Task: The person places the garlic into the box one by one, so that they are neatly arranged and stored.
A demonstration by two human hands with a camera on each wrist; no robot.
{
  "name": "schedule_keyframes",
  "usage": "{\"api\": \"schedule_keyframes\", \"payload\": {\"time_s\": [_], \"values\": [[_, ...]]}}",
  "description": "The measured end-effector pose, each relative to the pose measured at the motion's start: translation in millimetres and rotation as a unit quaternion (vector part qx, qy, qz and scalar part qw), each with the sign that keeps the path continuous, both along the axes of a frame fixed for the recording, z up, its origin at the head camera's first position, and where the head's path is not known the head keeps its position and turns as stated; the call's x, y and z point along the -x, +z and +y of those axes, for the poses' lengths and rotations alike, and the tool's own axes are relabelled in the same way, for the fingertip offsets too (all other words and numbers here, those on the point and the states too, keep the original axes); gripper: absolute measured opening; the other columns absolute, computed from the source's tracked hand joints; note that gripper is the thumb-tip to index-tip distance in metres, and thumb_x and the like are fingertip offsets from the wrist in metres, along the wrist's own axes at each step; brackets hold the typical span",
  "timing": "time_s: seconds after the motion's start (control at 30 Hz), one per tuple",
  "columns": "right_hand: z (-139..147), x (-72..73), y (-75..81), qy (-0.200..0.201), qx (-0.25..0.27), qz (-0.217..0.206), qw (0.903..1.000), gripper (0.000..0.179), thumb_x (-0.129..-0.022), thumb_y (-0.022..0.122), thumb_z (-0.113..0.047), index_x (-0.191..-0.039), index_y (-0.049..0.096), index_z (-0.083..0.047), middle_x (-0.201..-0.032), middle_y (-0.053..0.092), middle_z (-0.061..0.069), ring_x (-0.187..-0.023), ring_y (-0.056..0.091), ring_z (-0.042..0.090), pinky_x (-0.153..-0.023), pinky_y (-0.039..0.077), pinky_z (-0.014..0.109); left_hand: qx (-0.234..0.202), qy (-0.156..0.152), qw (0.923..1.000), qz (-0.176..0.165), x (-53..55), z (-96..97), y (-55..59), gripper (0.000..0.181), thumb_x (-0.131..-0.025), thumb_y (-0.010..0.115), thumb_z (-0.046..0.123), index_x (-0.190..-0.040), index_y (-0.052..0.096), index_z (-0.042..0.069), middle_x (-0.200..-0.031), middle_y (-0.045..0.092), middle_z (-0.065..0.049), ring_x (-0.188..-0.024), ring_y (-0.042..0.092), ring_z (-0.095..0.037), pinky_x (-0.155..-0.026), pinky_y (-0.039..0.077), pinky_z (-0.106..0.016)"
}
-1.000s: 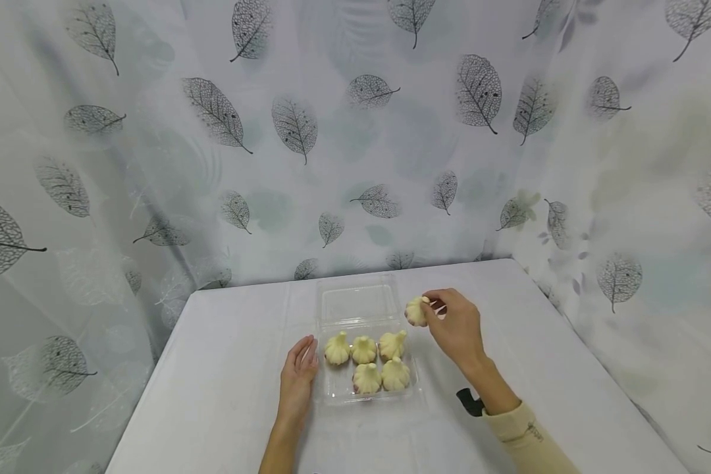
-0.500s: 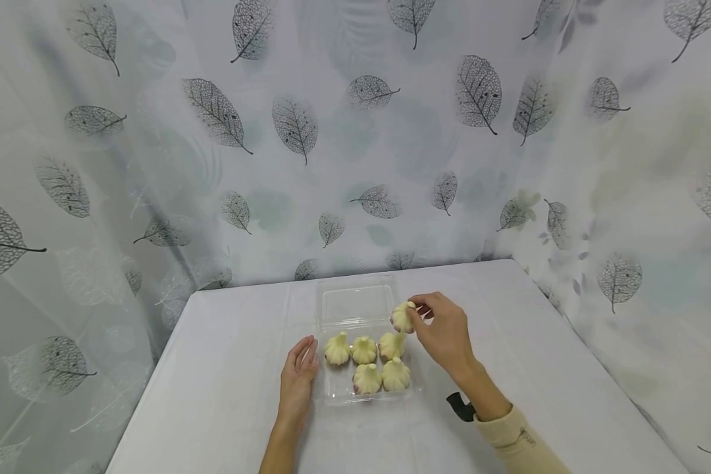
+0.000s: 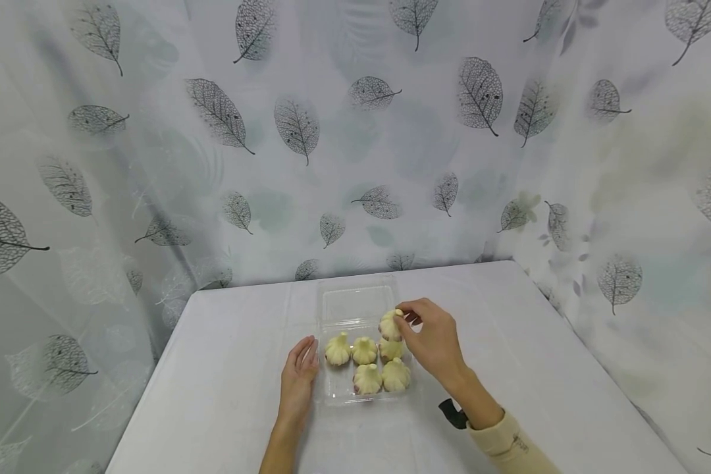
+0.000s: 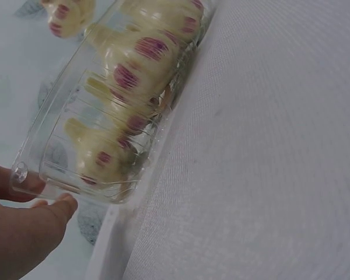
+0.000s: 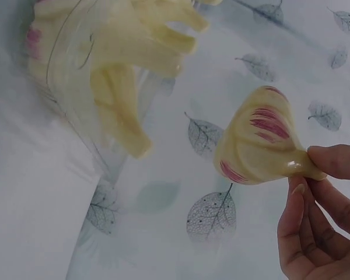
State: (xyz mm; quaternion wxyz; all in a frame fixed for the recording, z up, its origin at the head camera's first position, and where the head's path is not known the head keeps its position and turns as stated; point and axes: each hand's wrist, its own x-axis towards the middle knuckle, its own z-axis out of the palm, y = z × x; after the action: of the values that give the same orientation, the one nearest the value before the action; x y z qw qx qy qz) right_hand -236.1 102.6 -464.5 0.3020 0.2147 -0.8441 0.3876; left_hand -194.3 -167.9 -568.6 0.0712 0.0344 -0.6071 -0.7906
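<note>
A clear plastic box stands on the table with several pale yellow garlic bulbs in it, marked purple in the wrist views. My right hand pinches another garlic bulb by its stem between thumb and fingertips. In the head view this bulb hangs over the box's back right part and partly hides a bulb behind it. Beside the box's left side rests my left hand, its fingers nearly straight. The left wrist view shows its thumb by the box's corner, with fingers partly seen through the plastic.
The box's clear lid lies folded back toward the table's far edge. A white cloth covers the table. Leaf-patterned curtains hang behind and at both sides. A black strap shows at the right wrist.
My right hand has carried its garlic bulb leftward and slightly toward me, from right of the box to above its back right part. The left hand and the box have stayed put.
</note>
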Motion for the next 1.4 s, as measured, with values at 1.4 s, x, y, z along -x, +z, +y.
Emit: {"api": "schedule_keyframes", "payload": {"time_s": [1.4], "values": [[-60.5, -20.6, -25.8, 0.099, -0.015, 0.0, 0.995, 0.019, -0.082, 0.088, 0.0, -0.096, 0.076, -0.005, -0.091, 0.071, 0.002, -0.076, 0.07, 0.013, -0.063, 0.063, 0.025, -0.002, 0.0, 1.0, 0.006, 2.0, -1.3, -2.9, 0.055, -0.105, 0.043, -0.011, -0.157, 0.032, -0.002, -0.167, 0.03, -0.021, -0.156, 0.028, -0.031, -0.121, 0.035, -0.027]]}}
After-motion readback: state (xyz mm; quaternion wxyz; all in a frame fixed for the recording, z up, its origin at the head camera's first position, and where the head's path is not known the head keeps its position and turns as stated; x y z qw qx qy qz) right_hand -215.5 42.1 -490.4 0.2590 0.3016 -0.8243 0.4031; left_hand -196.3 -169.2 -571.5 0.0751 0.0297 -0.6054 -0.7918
